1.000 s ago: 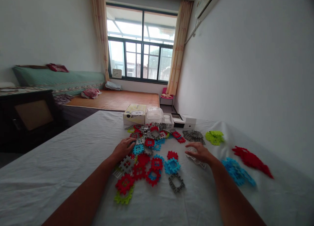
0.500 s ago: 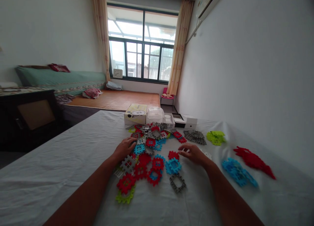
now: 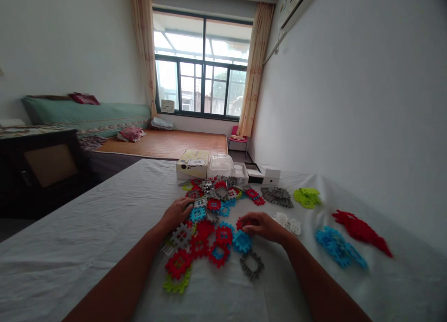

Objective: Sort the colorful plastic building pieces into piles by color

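Note:
A loose pile of toothed, interlocking plastic building squares lies on the cloth between my hands, in red, blue, grey, white and green. My left hand rests along the pile's left side, fingers loosely stretched beside a blue square. My right hand is over the pile's right side, with thumb and fingers closed at the edge of another blue square. A red square is mostly hidden under those fingers. Nearer me lie a grey frame-shaped piece and a red square over a green one.
Sorted heaps lie to the right: grey, green, white, blue and red. A yellow box, a clear plastic container and an open black-and-white box stand behind the pile.
My right hand has moved left and closed in on the blue square, which has shifted slightly left. The white heap now shows behind the wrist. My left hand has barely moved.

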`<control>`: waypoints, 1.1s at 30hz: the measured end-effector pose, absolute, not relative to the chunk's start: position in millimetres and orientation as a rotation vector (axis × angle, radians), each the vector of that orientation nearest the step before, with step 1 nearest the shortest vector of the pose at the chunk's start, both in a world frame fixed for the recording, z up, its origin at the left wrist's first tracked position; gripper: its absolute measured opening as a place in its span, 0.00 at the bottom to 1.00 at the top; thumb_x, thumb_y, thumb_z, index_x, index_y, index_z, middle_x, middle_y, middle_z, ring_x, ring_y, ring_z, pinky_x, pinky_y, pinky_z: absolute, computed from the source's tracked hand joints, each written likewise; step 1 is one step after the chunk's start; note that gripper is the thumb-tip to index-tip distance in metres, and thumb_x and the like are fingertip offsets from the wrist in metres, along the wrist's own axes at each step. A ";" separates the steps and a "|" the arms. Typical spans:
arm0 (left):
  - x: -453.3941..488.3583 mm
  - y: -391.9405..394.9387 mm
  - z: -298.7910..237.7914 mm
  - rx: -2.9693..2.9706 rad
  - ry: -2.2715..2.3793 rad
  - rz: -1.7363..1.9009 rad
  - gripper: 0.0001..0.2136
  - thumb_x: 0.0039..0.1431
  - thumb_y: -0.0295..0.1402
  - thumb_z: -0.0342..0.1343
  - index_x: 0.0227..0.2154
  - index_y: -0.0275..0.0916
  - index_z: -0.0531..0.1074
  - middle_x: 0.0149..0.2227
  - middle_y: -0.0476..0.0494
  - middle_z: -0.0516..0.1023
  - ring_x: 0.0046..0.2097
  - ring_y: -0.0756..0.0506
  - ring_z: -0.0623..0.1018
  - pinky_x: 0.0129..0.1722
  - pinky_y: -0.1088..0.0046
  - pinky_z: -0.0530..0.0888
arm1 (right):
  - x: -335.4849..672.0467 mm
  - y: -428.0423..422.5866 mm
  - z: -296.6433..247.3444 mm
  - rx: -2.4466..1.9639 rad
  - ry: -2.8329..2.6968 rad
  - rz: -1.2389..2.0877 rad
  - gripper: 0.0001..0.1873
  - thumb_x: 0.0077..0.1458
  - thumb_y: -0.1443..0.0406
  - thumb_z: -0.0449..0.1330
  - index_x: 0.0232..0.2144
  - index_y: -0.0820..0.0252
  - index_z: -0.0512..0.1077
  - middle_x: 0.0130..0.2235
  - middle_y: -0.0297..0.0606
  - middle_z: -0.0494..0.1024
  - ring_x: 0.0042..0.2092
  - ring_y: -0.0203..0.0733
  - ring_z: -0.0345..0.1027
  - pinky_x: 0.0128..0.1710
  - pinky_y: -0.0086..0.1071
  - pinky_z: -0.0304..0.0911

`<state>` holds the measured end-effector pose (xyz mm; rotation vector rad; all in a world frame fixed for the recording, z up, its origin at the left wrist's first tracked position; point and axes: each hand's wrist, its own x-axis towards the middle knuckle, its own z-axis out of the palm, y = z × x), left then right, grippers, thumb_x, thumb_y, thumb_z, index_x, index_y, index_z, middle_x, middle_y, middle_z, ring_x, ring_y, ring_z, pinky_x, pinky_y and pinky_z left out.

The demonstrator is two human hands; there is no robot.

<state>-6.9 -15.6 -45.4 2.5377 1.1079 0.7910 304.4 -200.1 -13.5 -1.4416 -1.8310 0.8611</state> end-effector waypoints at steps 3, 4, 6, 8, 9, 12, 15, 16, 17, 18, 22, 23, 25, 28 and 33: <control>-7.2 -15.4 -45.2 2.541 1.111 0.784 0.19 0.58 0.41 0.44 0.45 0.40 0.75 0.48 0.41 0.76 0.51 0.42 0.73 0.54 0.66 0.67 | 308.0 -196.6 -18.3 -1.502 -1.797 0.658 0.20 0.54 0.54 0.58 0.44 0.59 0.74 0.39 0.40 0.78 0.35 0.40 0.71 0.36 0.34 0.66; -7.3 -15.4 -45.0 2.543 1.114 0.776 0.20 0.58 0.41 0.44 0.45 0.39 0.74 0.48 0.41 0.76 0.51 0.42 0.73 0.55 0.66 0.67 | 309.4 -196.0 -20.0 -1.531 -1.820 0.572 0.20 0.53 0.54 0.59 0.44 0.59 0.74 0.40 0.41 0.78 0.36 0.41 0.71 0.38 0.34 0.66; -7.2 -15.6 -44.4 2.550 1.119 0.762 0.20 0.58 0.41 0.44 0.46 0.39 0.74 0.48 0.40 0.76 0.51 0.42 0.73 0.55 0.66 0.66 | 311.6 -195.8 -22.8 -1.577 -1.894 0.471 0.23 0.49 0.54 0.63 0.45 0.58 0.74 0.44 0.43 0.76 0.40 0.43 0.70 0.41 0.35 0.65; -6.9 -16.0 -43.6 2.551 1.122 0.756 0.21 0.58 0.42 0.43 0.46 0.38 0.74 0.49 0.40 0.76 0.52 0.42 0.73 0.55 0.67 0.66 | 312.4 -196.5 -24.4 -1.612 -1.959 0.447 0.25 0.47 0.55 0.65 0.47 0.57 0.73 0.44 0.43 0.76 0.42 0.45 0.69 0.43 0.36 0.64; -6.7 -16.2 -43.1 2.547 1.122 0.755 0.21 0.58 0.42 0.43 0.46 0.39 0.74 0.48 0.40 0.76 0.52 0.42 0.73 0.55 0.67 0.66 | 312.3 -196.9 -24.7 -1.625 -1.977 0.434 0.25 0.47 0.55 0.65 0.47 0.57 0.73 0.43 0.43 0.76 0.43 0.45 0.69 0.44 0.37 0.64; -6.1 -15.8 -42.6 2.534 1.113 0.753 0.20 0.57 0.42 0.44 0.45 0.39 0.74 0.48 0.40 0.76 0.52 0.42 0.73 0.55 0.66 0.66 | 311.2 -197.4 -24.8 -1.650 -1.973 0.417 0.23 0.46 0.59 0.66 0.46 0.57 0.74 0.42 0.41 0.76 0.42 0.45 0.68 0.46 0.37 0.63; -6.2 -13.6 -44.4 2.525 1.110 0.765 0.20 0.57 0.42 0.44 0.45 0.39 0.74 0.48 0.40 0.76 0.52 0.41 0.73 0.55 0.65 0.66 | 310.4 -196.2 -25.1 -1.661 -1.876 0.450 0.26 0.42 0.62 0.68 0.46 0.56 0.72 0.41 0.39 0.75 0.41 0.43 0.69 0.43 0.35 0.64; -6.4 -12.7 -45.2 2.521 1.110 0.771 0.20 0.57 0.43 0.44 0.45 0.40 0.74 0.48 0.41 0.76 0.52 0.41 0.73 0.55 0.65 0.66 | 310.4 -195.3 -25.2 -1.661 -1.836 0.455 0.27 0.40 0.62 0.69 0.46 0.56 0.72 0.40 0.38 0.75 0.40 0.41 0.69 0.42 0.34 0.64; -6.7 -11.9 -46.0 2.518 1.109 0.779 0.20 0.57 0.43 0.44 0.45 0.41 0.75 0.48 0.41 0.76 0.52 0.41 0.73 0.55 0.65 0.66 | 310.6 -194.2 -25.3 -1.656 -1.798 0.452 0.26 0.40 0.62 0.69 0.45 0.56 0.72 0.38 0.37 0.75 0.38 0.40 0.68 0.40 0.33 0.65; -6.9 -11.3 -46.6 2.516 1.106 0.784 0.20 0.57 0.43 0.44 0.45 0.41 0.75 0.48 0.42 0.77 0.51 0.42 0.73 0.55 0.66 0.66 | 311.2 -192.9 -25.5 -1.644 -1.768 0.447 0.23 0.40 0.62 0.68 0.43 0.56 0.73 0.36 0.36 0.75 0.37 0.39 0.68 0.39 0.32 0.65; -7.4 -12.8 -45.9 2.523 1.094 0.793 0.21 0.57 0.42 0.44 0.45 0.39 0.75 0.48 0.40 0.77 0.51 0.41 0.73 0.54 0.65 0.67 | 319.5 -187.4 -27.3 -1.557 -1.598 0.453 0.12 0.46 0.59 0.63 0.34 0.59 0.74 0.32 0.36 0.76 0.34 0.39 0.69 0.37 0.33 0.65; -7.3 -13.9 -45.1 2.520 1.094 0.795 0.21 0.57 0.43 0.44 0.45 0.39 0.75 0.48 0.40 0.77 0.51 0.41 0.73 0.54 0.65 0.67 | 322.9 -186.6 -28.0 -1.540 -1.534 0.444 0.13 0.47 0.59 0.62 0.34 0.60 0.74 0.32 0.37 0.77 0.34 0.40 0.70 0.37 0.34 0.65; -7.2 -16.1 -43.4 2.500 1.096 0.807 0.20 0.56 0.43 0.45 0.44 0.40 0.75 0.48 0.40 0.77 0.51 0.41 0.74 0.54 0.65 0.67 | 329.4 -186.4 -28.3 -1.531 -1.412 0.409 0.14 0.47 0.59 0.60 0.36 0.60 0.73 0.34 0.38 0.77 0.35 0.41 0.71 0.37 0.35 0.66; -8.1 -17.0 -41.2 2.437 1.094 0.837 0.20 0.55 0.44 0.46 0.43 0.39 0.76 0.47 0.41 0.77 0.51 0.41 0.74 0.54 0.65 0.68 | 334.6 -190.1 -22.4 -1.581 -1.380 0.378 0.13 0.47 0.62 0.59 0.36 0.61 0.73 0.35 0.39 0.78 0.36 0.42 0.72 0.38 0.36 0.67; -13.2 -11.9 -37.7 2.235 1.111 0.922 0.26 0.55 0.52 0.42 0.43 0.38 0.75 0.47 0.41 0.78 0.50 0.40 0.75 0.53 0.66 0.69 | 353.2 -208.1 6.4 -1.638 -1.456 0.346 0.12 0.46 0.63 0.60 0.35 0.59 0.74 0.35 0.38 0.79 0.36 0.43 0.74 0.40 0.36 0.68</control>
